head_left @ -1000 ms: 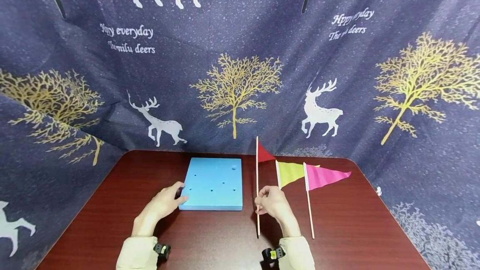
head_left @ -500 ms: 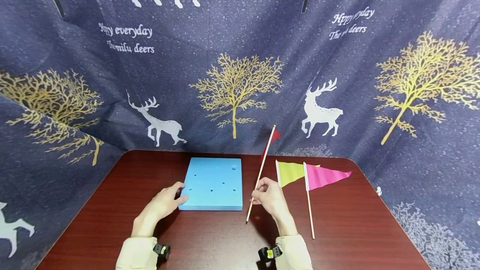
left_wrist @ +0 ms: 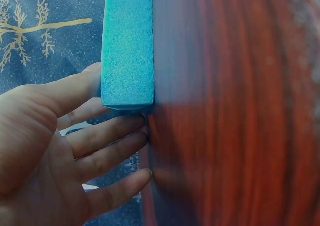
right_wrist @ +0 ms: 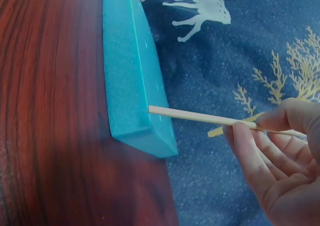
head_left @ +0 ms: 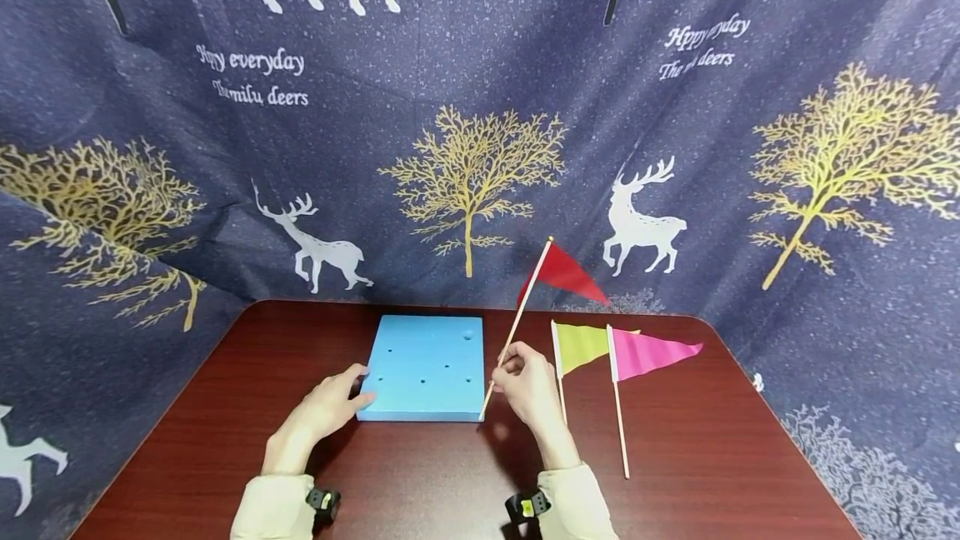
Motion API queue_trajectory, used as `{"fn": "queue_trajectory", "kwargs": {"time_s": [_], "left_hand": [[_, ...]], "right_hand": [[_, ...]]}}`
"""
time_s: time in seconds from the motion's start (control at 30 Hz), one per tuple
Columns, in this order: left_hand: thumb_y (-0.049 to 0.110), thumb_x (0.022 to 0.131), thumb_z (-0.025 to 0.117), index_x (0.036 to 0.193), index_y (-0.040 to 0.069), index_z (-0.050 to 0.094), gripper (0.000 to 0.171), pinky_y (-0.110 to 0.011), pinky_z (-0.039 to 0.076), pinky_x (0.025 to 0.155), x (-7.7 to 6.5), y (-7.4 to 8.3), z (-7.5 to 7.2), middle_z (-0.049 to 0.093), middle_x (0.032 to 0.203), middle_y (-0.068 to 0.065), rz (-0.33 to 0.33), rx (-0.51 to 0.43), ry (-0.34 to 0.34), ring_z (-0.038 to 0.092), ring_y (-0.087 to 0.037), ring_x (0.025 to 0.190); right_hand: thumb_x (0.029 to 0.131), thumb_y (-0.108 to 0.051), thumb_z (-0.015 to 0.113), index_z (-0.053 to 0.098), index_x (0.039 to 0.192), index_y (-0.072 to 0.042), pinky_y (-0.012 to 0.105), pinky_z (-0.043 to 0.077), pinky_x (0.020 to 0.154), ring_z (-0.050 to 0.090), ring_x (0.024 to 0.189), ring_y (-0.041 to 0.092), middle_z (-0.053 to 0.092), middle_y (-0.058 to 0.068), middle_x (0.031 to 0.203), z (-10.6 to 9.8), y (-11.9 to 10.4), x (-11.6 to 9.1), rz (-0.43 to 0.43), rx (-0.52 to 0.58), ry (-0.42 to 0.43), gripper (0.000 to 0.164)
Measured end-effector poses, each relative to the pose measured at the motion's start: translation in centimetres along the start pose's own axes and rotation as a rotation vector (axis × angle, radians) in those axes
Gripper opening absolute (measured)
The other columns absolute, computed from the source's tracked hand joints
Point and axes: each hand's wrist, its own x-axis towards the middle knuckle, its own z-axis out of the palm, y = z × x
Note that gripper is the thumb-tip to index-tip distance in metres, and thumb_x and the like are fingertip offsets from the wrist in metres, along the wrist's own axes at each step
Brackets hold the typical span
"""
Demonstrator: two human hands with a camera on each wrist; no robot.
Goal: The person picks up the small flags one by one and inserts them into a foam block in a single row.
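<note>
A thin wooden stick carrying a red pennant flag (head_left: 566,273) leans to the right in the head view. My right hand (head_left: 531,386) pinches the stick low down between thumb and fingers. In the right wrist view, the bare lower end of the stick (right_wrist: 195,116) appears over the near right part of a light blue foam block (right_wrist: 122,76); contact is unclear. The block has several small holes in its top. At the block's near left corner, my left hand (head_left: 330,407) touches it with the thumb, the other fingers (left_wrist: 110,161) stretched out loosely.
A yellow-green pennant flag (head_left: 581,346) and a pink pennant flag (head_left: 648,354) lie on the dark red wooden table (head_left: 697,440), right of my right hand. Behind the table hangs a dark blue cloth (head_left: 480,48) printed with deer and trees.
My right hand has carried the red flag left and raised it, tilting its top to the right. The stick's lower end has come to the block's near right corner. The left hand stays put.
</note>
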Motion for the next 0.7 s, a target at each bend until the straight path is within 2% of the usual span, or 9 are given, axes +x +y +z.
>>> {"fn": "queue_trajectory", "kwargs": {"time_s": [0.1,0.33,0.47,0.7], "left_hand": [[0.025,0.094,0.067,0.133,0.003,0.053,0.047,-0.054,0.047,0.086,-0.1,0.2,0.0,0.062,0.119,-0.021,0.001,0.001,0.003,0.061,-0.036,0.107],[0.025,0.094,0.067,0.131,0.002,0.053,0.046,-0.053,0.047,0.086,-0.2,0.5,-0.2,0.062,0.117,-0.021,0.005,0.002,0.006,0.061,-0.035,0.106],[0.025,0.094,0.067,0.131,0.002,0.053,0.046,-0.053,0.047,0.086,-0.3,0.5,-0.2,0.063,0.117,-0.021,0.010,0.005,0.005,0.061,-0.035,0.106],[0.024,0.093,0.068,0.131,0.003,0.054,0.045,-0.054,0.046,0.087,-0.2,0.6,-0.2,0.063,0.117,-0.020,0.001,0.006,0.011,0.061,-0.036,0.106]], "right_hand": [[0.077,0.006,0.064,0.063,0.084,-0.003,0.026,0.055,0.056,0.069,0.064,0.029,0.064,0.004,0.067,0.3,-0.4,0.1,-0.009,-0.001,0.019,0.011],[0.078,0.001,0.068,0.065,0.084,-0.008,0.027,0.054,0.060,0.065,0.060,0.010,0.066,-0.002,0.068,1.0,-1.1,0.4,-0.037,-0.059,0.060,0.012],[0.079,0.000,0.069,0.066,0.086,-0.006,0.028,0.053,0.061,0.064,0.061,0.008,0.066,-0.004,0.068,1.6,-1.4,0.5,-0.065,-0.081,0.071,0.010],[0.079,-0.002,0.070,0.066,0.083,-0.012,0.027,0.049,0.060,0.062,0.060,0.006,0.067,-0.008,0.068,3.0,-2.2,0.9,-0.135,-0.114,0.068,0.012]]}}
